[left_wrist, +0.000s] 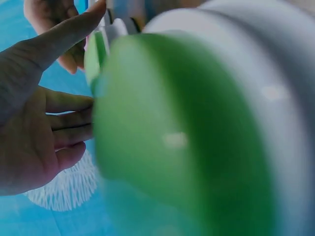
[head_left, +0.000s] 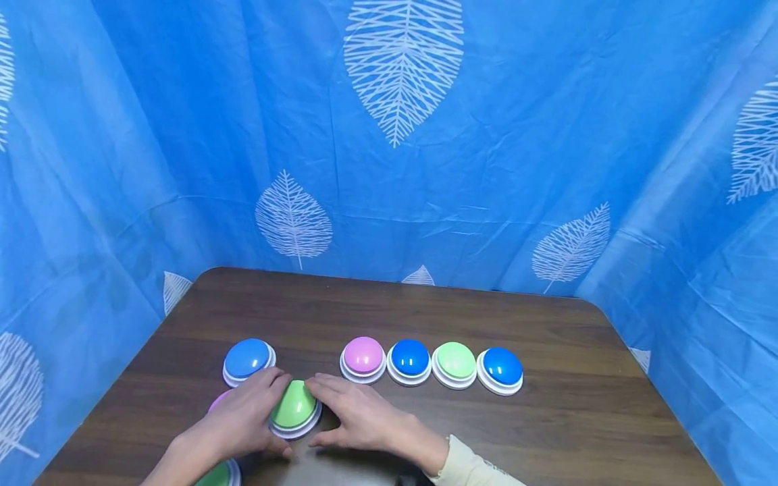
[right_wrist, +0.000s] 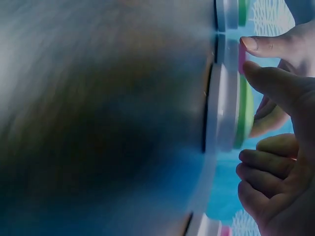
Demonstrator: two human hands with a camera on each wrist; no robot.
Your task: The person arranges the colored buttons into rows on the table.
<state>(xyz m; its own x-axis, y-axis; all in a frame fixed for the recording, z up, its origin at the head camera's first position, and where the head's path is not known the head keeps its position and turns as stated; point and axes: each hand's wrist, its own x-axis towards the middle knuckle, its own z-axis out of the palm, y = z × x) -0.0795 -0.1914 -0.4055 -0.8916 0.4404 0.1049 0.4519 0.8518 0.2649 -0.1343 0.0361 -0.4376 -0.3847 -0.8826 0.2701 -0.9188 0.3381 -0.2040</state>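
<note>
A round push button with a green dome and white base sits on the table between the two hands. On its left side is my left hand, fingers extended and fingertips near the dome. Opposite, my right hand has its fingertips at the dome's upper right edge, thumb lower and apart from the base. In the right wrist view the right hand bends its fingers loosely beside the green dome. Whether either hand touches the button is unclear. A pink button is mostly hidden behind the left hand.
A blue button stands beyond the left hand. Another green button lies under the left forearm. Farther right, a row holds pink, blue, light green and blue buttons. Blue leaf-print cloth surrounds the brown table.
</note>
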